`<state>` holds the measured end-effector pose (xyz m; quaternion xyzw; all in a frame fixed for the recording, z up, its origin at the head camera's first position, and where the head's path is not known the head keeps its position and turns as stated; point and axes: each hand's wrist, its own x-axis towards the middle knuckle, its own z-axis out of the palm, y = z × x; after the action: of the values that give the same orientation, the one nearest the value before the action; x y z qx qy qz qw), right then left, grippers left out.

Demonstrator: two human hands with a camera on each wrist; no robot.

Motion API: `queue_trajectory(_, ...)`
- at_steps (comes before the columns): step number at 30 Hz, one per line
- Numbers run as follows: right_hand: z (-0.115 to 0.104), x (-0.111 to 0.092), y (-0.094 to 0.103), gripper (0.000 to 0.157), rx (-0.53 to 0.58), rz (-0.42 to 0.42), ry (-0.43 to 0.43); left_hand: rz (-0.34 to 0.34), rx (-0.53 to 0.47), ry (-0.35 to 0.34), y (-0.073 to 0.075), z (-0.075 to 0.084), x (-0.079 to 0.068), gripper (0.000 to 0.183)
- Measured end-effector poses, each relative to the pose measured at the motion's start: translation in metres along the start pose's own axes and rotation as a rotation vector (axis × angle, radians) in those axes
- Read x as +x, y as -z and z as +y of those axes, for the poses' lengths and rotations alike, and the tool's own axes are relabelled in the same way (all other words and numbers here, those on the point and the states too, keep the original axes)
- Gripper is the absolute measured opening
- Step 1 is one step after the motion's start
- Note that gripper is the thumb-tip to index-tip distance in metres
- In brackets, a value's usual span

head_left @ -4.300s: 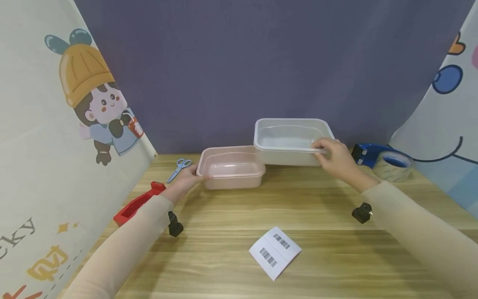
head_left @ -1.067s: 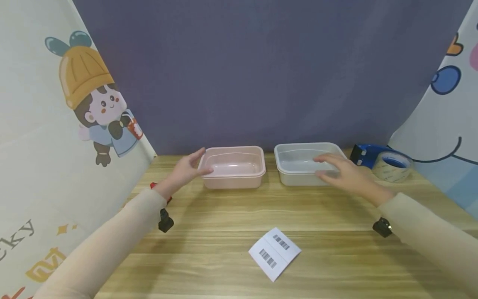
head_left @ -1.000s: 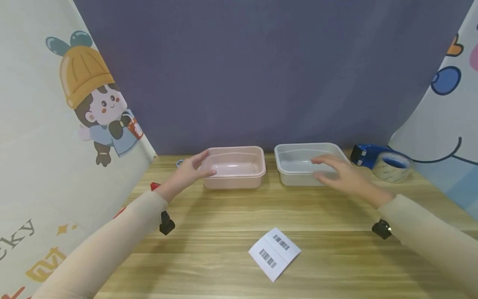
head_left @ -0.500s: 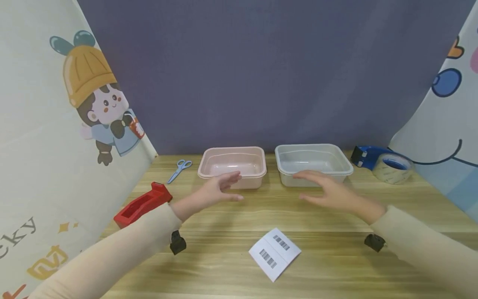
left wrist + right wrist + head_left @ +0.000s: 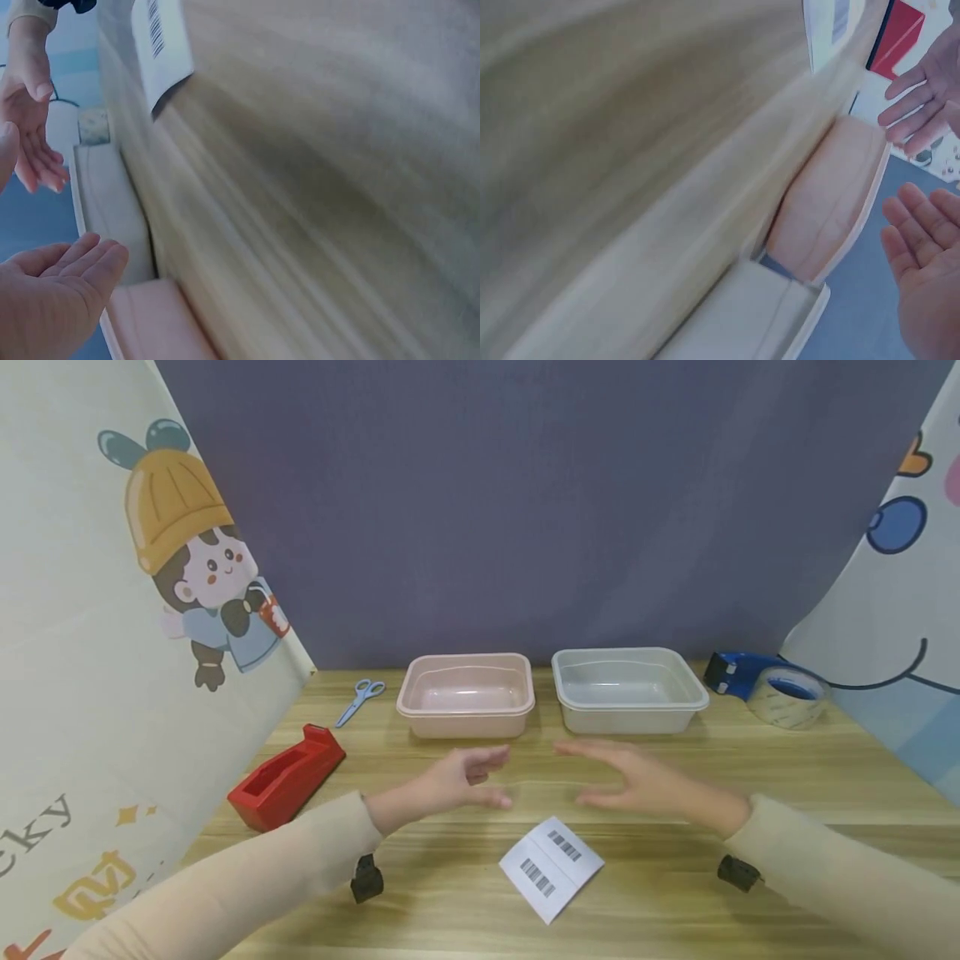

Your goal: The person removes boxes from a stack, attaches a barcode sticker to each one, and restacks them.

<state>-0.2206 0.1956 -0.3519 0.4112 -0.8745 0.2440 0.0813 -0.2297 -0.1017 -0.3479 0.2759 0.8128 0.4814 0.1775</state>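
Observation:
My left hand (image 5: 450,783) hovers over the middle of the table, fingers extended and thumb apart, holding nothing. Opposite it, my right hand (image 5: 648,783) is held out the same way, palm facing the left, also with nothing in it. Just in front of the hands, a folded white paper with printed barcodes (image 5: 552,870) lies on the wood. Behind them stand a pink plastic container (image 5: 468,725) and, to its right, a white plastic container (image 5: 628,720). Both wrist views show the palms facing each other, apart from the containers.
At left sit a red tape dispenser (image 5: 288,777) and light blue scissors (image 5: 361,702). A blue tape dispenser (image 5: 738,675) and a roll of clear tape (image 5: 786,697) are at the right rear. A dark curtain (image 5: 480,510) hangs behind the table (image 5: 420,910).
The right hand has set the white container down beside the pink one and let go. Both hands have since drawn back from the containers and come closer together toward the paper.

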Motion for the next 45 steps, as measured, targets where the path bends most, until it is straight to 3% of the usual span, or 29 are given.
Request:
queue_trajectory(8, -0.009, -0.003, -0.017, 0.073, 0.014, -0.1, 0.03, -0.002, -0.015, 0.085, -0.026, -0.007, -0.004, 0.078)
queue_trajectory(12, -0.01, -0.003, -0.024, 0.078, 0.087, -0.165, 0.017, 0.017, 0.001, 0.135, -0.035, -0.005, -0.007, 0.075)
queue_trajectory(17, -0.01, -0.003, -0.032, 0.078, 0.143, -0.235, -0.014, 0.023, 0.026, 0.176, -0.039, -0.005, -0.006, 0.065)
queue_trajectory(23, -0.011, -0.003, -0.038, 0.078, 0.167, -0.275, -0.006, 0.012, -0.06, 0.234, -0.044, -0.009, -0.003, 0.054)
queue_trajectory(31, -0.015, 0.001, -0.041, 0.078, 0.144, -0.325, -0.042, 0.049, -0.147, 0.306, -0.05, -0.008, 0.0, 0.044)
queue_trajectory(45, -0.017, 0.005, -0.045, 0.071, 0.171, -0.356, -0.019, 0.071, -0.185, 0.393, -0.055, -0.003, 0.002, 0.032)
